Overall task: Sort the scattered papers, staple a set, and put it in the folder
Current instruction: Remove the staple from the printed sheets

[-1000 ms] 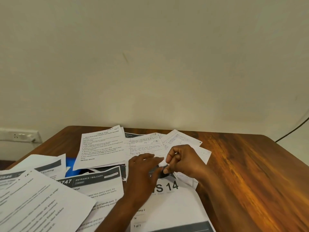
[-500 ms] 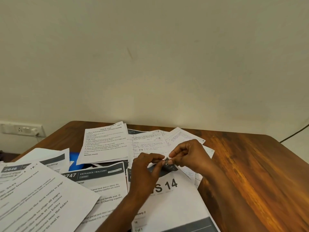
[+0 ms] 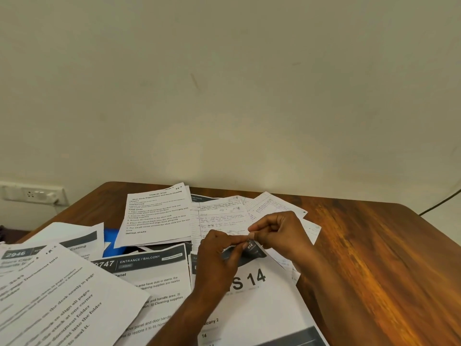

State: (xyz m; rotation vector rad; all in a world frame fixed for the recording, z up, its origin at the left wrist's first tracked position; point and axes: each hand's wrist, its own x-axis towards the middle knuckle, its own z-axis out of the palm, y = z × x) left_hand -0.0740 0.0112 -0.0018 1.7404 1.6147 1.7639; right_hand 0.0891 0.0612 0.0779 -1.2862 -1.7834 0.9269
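At desk centre | top corner of white "14" printed sheet (image 3: 259,295), lifted higher than a second ago, is pinched by left hand (image 3: 219,255) and right hand (image 3: 279,233) | sorting underway; blue folder (image 3: 113,242) buried under papers.

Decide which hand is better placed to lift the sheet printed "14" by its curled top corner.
Probably the right hand: its fingertips already pinch the raised dark-banded corner of the white "14" sheet. The left hand pinches the same corner but lies over the page.
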